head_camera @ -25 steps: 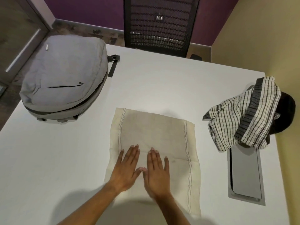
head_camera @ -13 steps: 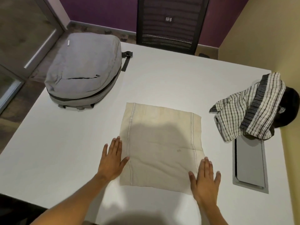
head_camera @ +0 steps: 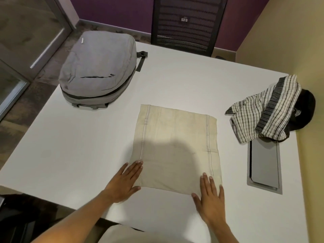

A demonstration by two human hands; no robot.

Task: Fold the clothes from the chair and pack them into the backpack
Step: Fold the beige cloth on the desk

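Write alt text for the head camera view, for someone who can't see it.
Two bare hands, left hand and right hand, rest flat on the near corners of a beige cloth on a white table. A closed grey backpack lies far left; a checked garment sits right.

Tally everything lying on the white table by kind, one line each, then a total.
Backpacks: 1, the grey backpack
Cloths: 2, the beige cloth and the checked cloth
Caps: 1, the black cap, partly under the checked cloth
Total: 4
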